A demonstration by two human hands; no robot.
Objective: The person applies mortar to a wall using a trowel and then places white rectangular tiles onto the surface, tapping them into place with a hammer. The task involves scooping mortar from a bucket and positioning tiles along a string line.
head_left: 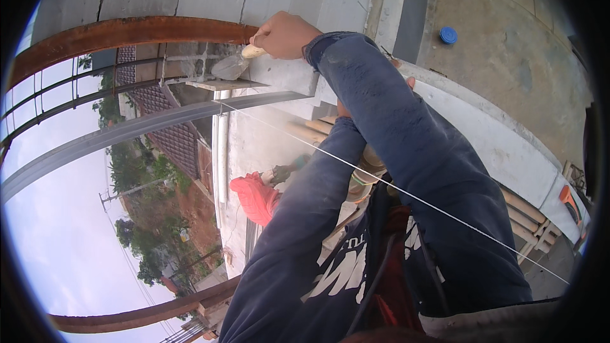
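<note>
My right arm crosses over my left, and my right hand (287, 35) is closed around the pale wooden handle (253, 51) of a tool that looks like a trowel. A grey, blade-like part (230, 68) extends from the handle beside a pale block ledge. Close to the same hand runs the end of a rusty steel beam (146, 30). Most of my left hand (411, 82) lies hidden behind my right forearm; only a fingertip shows near the top of the white wall. Whether it holds anything cannot be seen.
A white string (406, 193) stretches diagonally across my arms. Light grey blocks (210, 1) form the wall ahead. A grey metal channel (159, 116) spans the left, above a drop to ground and roofs. An orange-handled saw (570, 204) lies right; a blue lid (448, 35) is on the floor.
</note>
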